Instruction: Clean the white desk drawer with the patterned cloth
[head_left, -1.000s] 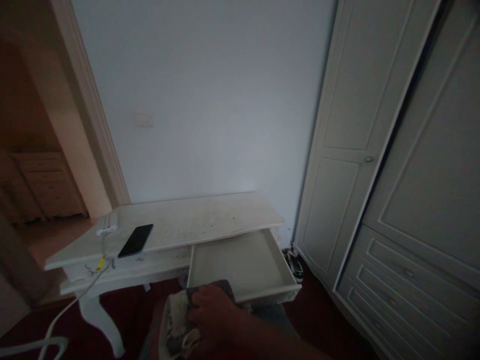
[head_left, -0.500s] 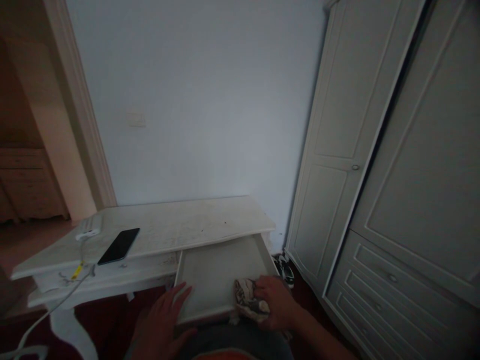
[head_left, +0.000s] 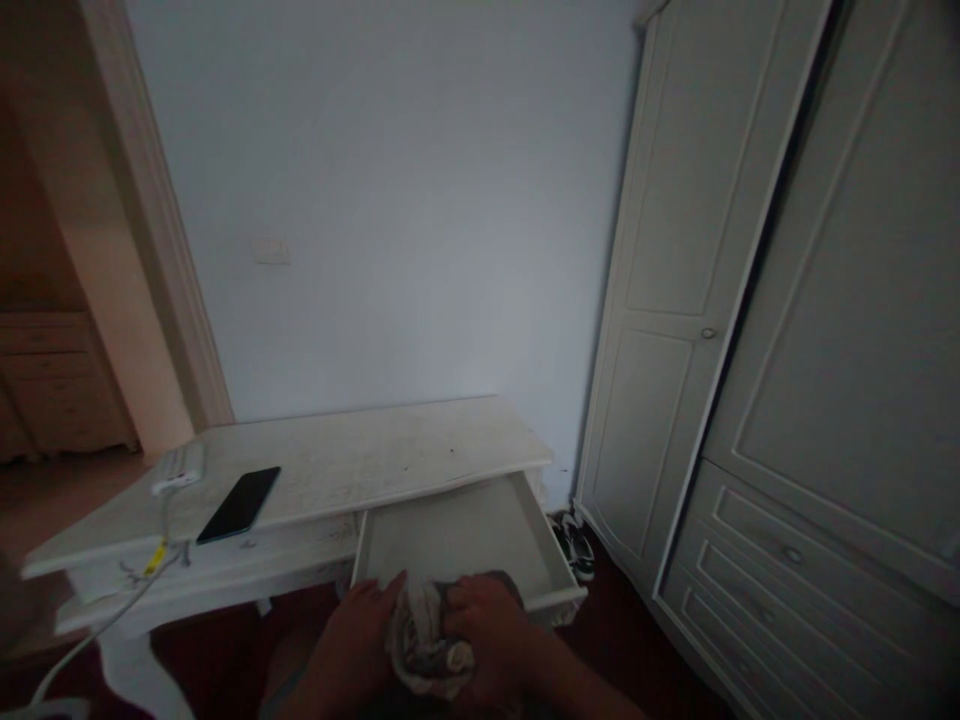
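Note:
A crumpled cloth with a light and dark pattern is bunched between my two hands, over the front of a pulled-out white drawer. My right hand is closed on its right side. On the cloth's left side, my left hand has its fingers bent against the fabric near the drawer's left front corner. Parts of both hands' fingers are hidden by the cloth and the dim light. The drawer's pale bottom shows behind the hands.
The white table bears a dark phone and a white power strip whose cable hangs down at the left. Black-and-white shoes lie on the floor beside a tall wardrobe. A wall stands behind the table.
My right hand has moved left with the cloth, away from the drawer's right front corner. My left hand has come in to meet the cloth, its fingers no longer spread.

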